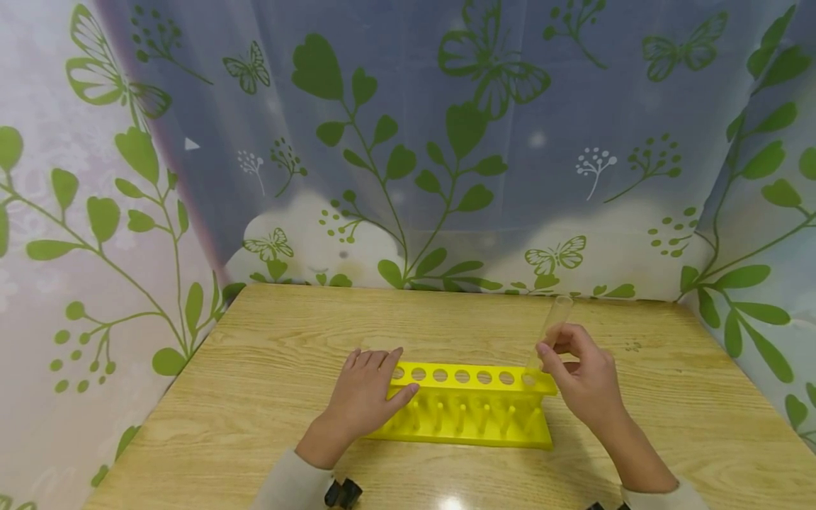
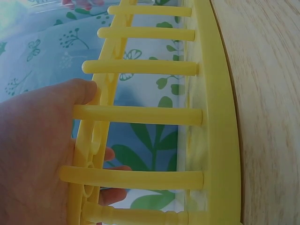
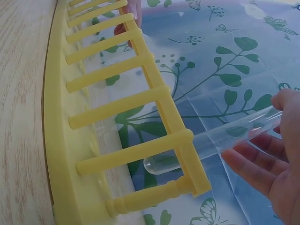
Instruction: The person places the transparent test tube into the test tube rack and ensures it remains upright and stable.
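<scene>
A yellow test tube rack (image 1: 472,438) stands upright on the table, with a row of round holes on top and a row of pegs along its front. My left hand (image 1: 365,397) grips the left end of its top bar, thumb in front and fingers behind. At the right end, my right hand (image 1: 588,379) pinches a clear test tube (image 1: 558,312). In the right wrist view the rounded bottom of the tube (image 3: 161,164) pokes down through the end hole, above the rack's base (image 3: 58,122). The tube leans slightly.
The wood-grain table (image 1: 287,333) extends around the rack. A hanging cloth (image 1: 535,177) printed with leaves and butterflies closes off the back, and similar printed cloth (image 1: 115,269) covers the sides.
</scene>
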Demonstrator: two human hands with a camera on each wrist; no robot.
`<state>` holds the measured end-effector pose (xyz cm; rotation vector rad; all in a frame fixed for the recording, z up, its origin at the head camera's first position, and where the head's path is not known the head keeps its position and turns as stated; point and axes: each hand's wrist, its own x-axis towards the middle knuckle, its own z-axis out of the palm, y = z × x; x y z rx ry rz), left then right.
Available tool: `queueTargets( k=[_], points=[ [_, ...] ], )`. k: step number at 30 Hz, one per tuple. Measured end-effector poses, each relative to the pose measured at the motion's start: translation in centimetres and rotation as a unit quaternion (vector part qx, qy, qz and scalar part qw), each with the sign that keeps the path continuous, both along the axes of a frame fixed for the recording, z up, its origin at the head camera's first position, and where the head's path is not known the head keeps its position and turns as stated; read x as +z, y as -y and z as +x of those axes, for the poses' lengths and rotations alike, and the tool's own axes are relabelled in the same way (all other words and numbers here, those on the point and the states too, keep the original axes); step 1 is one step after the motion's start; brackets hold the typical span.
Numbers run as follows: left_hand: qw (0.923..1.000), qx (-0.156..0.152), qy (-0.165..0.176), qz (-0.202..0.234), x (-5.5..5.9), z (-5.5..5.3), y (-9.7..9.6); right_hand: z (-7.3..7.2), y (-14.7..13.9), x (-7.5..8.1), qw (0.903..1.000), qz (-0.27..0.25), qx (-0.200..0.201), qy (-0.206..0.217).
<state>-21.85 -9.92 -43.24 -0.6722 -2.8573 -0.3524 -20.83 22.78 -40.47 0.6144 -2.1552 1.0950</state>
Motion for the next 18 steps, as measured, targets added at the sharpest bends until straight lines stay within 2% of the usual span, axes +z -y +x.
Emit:
queueTargets(
  k=[11,18],
  points=[
    [1.0,-0.002,-0.007,-0.001,0.05,0.03,0.03,0.02,0.01,0.1,0.9996,0.007,-0.024,-0.014],
    [1.0,0.002,-0.005,-0.005,0.03,0.1,0.03,0.09,0.14,-0.01,0.9997,-0.001,-0.025,0.004]
  ],
)
